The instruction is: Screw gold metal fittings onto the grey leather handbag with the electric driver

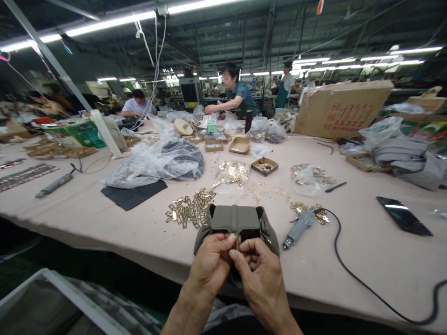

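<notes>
Two hands [212,258] [261,266] on one bag [222,217]

i count one grey bag [234,217], one dark phone [403,216], one thin black stick [335,187], one flat black sheet [134,194] and one little dark tray [259,170] on one long tabletop [150,237]. there are two grey tools [299,229], two heaps of gold bits [190,210] and two see-through bags of shiny bits [232,174]. one big box [314,114] has red marks. i see at least four other people [244,95].

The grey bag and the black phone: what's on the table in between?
In the head view, a grey power tool, part of its black cord and some gold metal pieces lie between the bag and the phone.
</notes>
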Tool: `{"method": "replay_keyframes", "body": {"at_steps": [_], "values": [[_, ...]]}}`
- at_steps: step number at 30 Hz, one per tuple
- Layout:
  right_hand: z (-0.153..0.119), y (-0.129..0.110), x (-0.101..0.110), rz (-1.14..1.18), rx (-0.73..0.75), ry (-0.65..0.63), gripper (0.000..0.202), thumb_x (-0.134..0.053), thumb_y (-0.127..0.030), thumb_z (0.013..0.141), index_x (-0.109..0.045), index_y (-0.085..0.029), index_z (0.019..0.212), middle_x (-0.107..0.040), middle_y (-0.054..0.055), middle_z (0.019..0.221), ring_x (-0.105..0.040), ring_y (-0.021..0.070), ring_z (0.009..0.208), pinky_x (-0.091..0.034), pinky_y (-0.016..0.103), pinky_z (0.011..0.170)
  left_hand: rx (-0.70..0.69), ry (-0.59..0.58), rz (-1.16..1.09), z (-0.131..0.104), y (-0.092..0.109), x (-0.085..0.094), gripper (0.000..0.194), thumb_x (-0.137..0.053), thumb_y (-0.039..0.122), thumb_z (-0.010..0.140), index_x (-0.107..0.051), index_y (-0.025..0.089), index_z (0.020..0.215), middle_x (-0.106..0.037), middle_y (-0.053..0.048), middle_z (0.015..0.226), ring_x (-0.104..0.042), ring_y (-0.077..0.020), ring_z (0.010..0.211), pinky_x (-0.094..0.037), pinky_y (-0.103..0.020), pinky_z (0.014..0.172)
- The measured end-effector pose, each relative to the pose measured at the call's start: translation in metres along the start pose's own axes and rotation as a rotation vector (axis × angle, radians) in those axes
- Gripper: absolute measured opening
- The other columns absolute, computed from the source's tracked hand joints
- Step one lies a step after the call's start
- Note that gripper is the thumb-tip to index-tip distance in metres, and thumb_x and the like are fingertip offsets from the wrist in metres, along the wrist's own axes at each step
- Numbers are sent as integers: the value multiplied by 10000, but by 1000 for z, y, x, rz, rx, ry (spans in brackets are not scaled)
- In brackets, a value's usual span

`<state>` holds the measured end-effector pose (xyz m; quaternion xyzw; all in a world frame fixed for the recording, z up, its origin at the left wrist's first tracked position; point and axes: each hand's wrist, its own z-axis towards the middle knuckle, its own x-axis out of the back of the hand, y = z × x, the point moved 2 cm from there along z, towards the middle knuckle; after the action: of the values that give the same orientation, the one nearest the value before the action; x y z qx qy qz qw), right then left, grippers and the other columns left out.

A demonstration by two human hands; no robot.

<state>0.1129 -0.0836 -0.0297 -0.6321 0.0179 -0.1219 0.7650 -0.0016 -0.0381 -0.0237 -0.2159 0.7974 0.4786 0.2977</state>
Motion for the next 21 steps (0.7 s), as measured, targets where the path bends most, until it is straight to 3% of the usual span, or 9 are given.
{"method": "replay_keyframes", "body": {"at_steps": [4,6,8,10,12,15,21], "values": [[-3,-5,2,-12,62,31,333,-709,-422,929,-576,-188,733,-494,-25,620,-428,97,514,-354,206,454,-4,21,6,1,0,2,277,-980,181,596,-737,78,680,-704,-69,714,-636,-124,661,-518,-208,644],[-2,-5,11,0,164,101,304,-707,-372,939,-571,-191,737,-506,-18,651,-464,104,546,-388,214,485,-8,39,-3,2,0,4,242,-959,147,627,-739,76,696,-721,-84,747,-657,-133,687,-539,-214,672],[2,-2,29,-28,263,231,209,-707,-328,943,-612,-190,818,-574,10,744,-551,128,642,-467,231,574,-13,55,-19,2,1,6,198,-931,118,659,-747,73,719,-734,-97,780,-669,-141,701,-560,-233,696],[13,6,52,-111,267,325,149,-714,-323,938,-663,-189,980,-643,43,886,-618,157,766,-526,257,669,-17,64,-29,2,1,7,160,-903,94,684,-755,71,740,-739,-105,801,-677,-156,714,-576,-261,705],[26,17,72,-177,175,270,246,-707,-370,939,-682,-189,1104,-672,65,992,-643,172,820,-540,264,659,-20,74,-38,3,0,7,143,-886,67,689,-754,71,745,-740,-112,817,-684,-172,735,-582,-279,704],[39,31,88,-178,73,121,289,-666,-411,956,-712,-186,1132,-688,78,1043,-654,180,832,-537,276,649,-23,95,-45,4,-1,6,144,-869,42,693,-733,79,721,-739,-119,822,-690,-183,746,-581,-287,693],[43,40,83,-98,118,67,206,-661,-388,965,-739,-197,972,-673,49,923,-616,169,787,-504,292,697,-27,131,-8,7,-3,2,142,-839,44,723,-709,103,724,-733,-111,817,-696,-189,742,-585,-297,693]]}}
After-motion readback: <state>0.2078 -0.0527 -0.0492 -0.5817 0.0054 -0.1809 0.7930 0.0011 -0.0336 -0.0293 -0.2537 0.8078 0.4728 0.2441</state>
